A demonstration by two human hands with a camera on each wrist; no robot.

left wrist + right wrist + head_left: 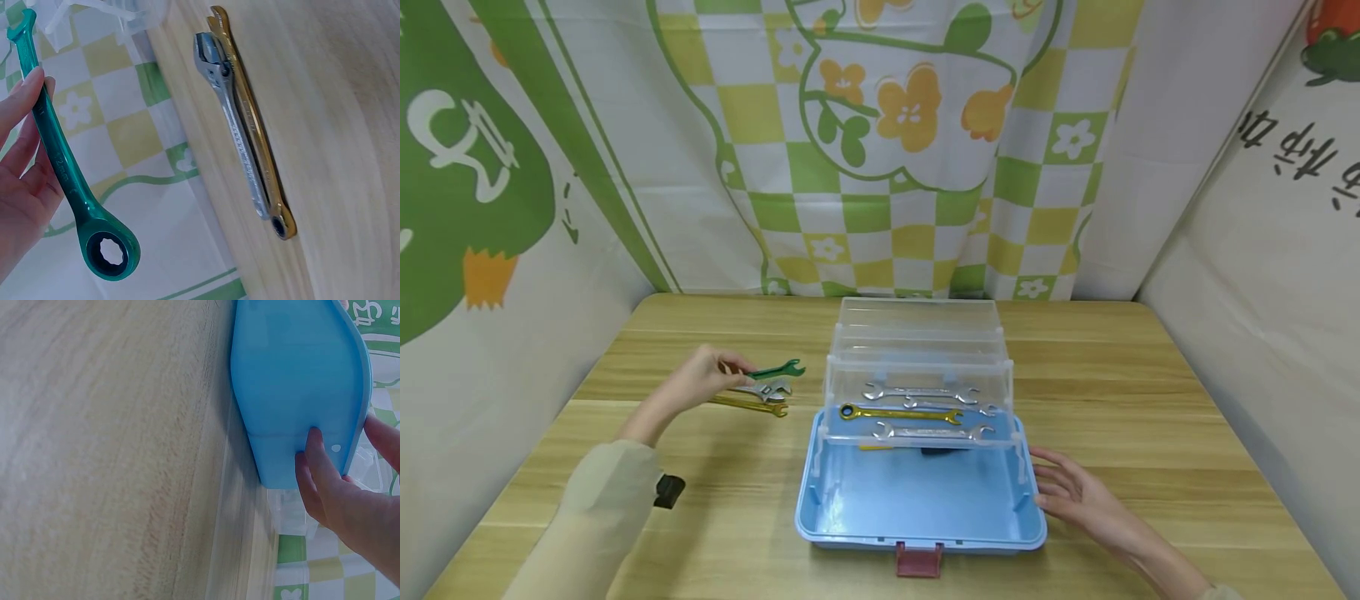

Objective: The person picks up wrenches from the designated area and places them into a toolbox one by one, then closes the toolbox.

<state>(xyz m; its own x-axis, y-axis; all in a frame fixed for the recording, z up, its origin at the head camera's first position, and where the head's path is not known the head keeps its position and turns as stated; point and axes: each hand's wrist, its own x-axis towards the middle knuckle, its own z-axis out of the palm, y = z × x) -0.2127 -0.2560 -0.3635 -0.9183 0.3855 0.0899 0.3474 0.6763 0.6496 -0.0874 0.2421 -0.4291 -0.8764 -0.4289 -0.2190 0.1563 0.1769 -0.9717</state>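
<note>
My left hand (709, 382) pinches a green ratchet wrench (60, 159) between thumb and fingers near its open end, above the left part of the table. Below it, a silver adjustable wrench (236, 128) lies beside gold wrenches (257, 134) on the wood. A blue toolbox (917, 504) stands opened at centre. Several wrenches rest in its clear tray, among them a gold ratchet wrench (902, 413) and a silver double open-end wrench (934, 432). At the box's right side, my right hand (1086, 500) touches the outer wall with fairly straight fingers, thumb at the rim.
The clear stepped lid and trays (921, 333) rise at the back of the box. A dark red latch (918, 560) hangs at its front. Beneath the tray, a yellow and black item (936, 451) shows partly. A patterned curtain (880, 217) borders the table (1097, 375) behind.
</note>
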